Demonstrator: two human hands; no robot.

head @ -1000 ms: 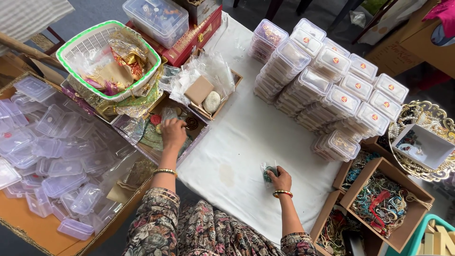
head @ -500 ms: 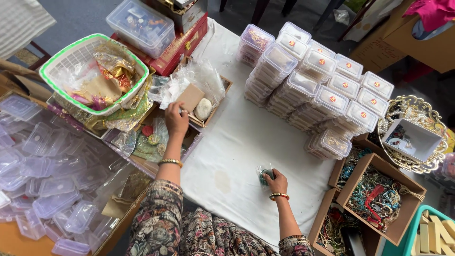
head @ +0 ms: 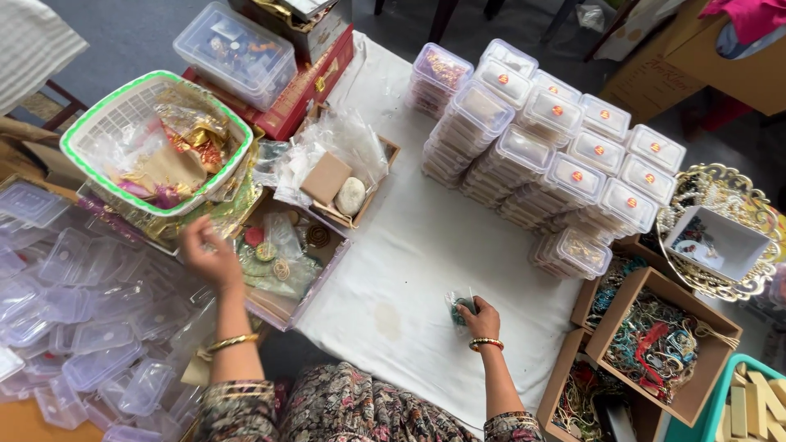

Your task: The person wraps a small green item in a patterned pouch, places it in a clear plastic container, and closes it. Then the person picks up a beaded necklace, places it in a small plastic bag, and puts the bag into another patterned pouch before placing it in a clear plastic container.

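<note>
The right hand rests on the white cloth at the 5 o'clock position of the view. Its fingers are closed around a small clear packet with dark green contents; the packet touches the cloth and shows at the 10 o'clock side of the hand. A beaded bangle sits on this wrist.

The left hand is raised at the 8 o'clock position, over the edge of a shallow open box holding round ornaments in clear wrapping. The hand is blurred; whether its fingers grip anything cannot be told. A gold bangle sits on this forearm.

Surrounding items:
- At 9 o'clock of the left hand: a heap of empty clear plastic boxes.
- At 11 o'clock of the left hand: a white basket with a green rim, holding gold and red wrappings.
- At 12 o'clock of the cloth: a small wooden tray with a brown card box and a pale stone just beside it.
- At 1 o'clock of the right hand: stacked lidded containers in rows, each lid with a round orange sticker.
- At 3 o'clock of the right hand: cardboard boxes of tangled coloured bangles and beads.
</note>
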